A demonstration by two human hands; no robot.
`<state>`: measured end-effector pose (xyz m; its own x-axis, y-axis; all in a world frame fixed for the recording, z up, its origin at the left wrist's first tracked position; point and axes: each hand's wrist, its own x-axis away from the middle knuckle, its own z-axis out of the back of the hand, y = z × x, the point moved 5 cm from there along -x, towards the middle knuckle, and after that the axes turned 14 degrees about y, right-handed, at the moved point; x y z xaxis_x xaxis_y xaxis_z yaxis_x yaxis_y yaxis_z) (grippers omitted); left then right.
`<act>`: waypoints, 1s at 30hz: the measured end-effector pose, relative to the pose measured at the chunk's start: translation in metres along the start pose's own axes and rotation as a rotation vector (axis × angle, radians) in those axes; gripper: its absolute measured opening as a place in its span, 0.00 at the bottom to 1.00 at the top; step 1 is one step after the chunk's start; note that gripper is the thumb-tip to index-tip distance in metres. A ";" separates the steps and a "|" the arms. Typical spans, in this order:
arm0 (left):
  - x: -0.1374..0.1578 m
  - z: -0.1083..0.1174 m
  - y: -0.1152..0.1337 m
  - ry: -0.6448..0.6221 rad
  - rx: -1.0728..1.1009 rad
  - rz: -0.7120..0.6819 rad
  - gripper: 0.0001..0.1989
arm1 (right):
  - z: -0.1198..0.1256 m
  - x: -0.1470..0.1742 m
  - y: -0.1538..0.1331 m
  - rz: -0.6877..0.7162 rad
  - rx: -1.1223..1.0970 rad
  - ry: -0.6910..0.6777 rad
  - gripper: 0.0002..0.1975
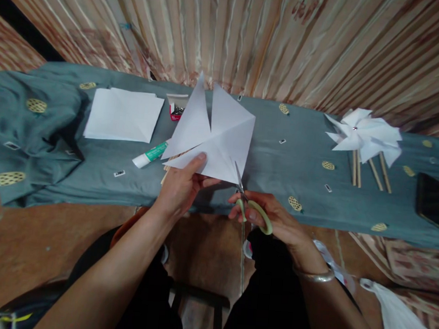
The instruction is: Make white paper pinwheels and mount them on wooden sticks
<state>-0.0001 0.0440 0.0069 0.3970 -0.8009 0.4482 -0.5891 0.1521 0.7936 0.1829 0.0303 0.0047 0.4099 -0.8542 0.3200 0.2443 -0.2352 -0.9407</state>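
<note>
Left hand pinched the slit paper square above the tabletop; right hand gripped scissors at its corner. Paper appeared light, flexible, tearable; best held near the uncut centre.

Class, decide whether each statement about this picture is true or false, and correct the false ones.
1. The right hand holds metal scissors with pale green handles. True.
2. The left hand holds the white-and-green glue stick. False: it holds the slit white paper sheet.
3. White paper pinwheels on thin brown sticks lie right of that sheet. True.
4. The black rectangular phone lies left of the pinwheels. False: it lies right of them.
5. The small open red box sits between the white paper stack and the slit sheet. True.
6. The grey-green fabric cloth is unpatterned. False: it bears yellow pineapple prints.
</note>
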 end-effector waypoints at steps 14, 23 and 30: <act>0.002 0.003 0.004 0.029 -0.073 -0.036 0.18 | -0.002 -0.002 0.003 -0.040 -0.041 -0.041 0.31; -0.001 0.006 0.003 0.033 -0.055 -0.029 0.20 | -0.003 -0.002 0.009 -0.117 -0.093 -0.034 0.29; -0.002 0.007 0.005 0.032 -0.049 -0.046 0.16 | -0.003 -0.004 0.013 -0.127 -0.109 -0.030 0.25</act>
<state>-0.0092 0.0418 0.0075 0.4454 -0.7892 0.4228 -0.5347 0.1443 0.8327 0.1816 0.0294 -0.0091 0.4082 -0.8007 0.4384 0.1996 -0.3903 -0.8988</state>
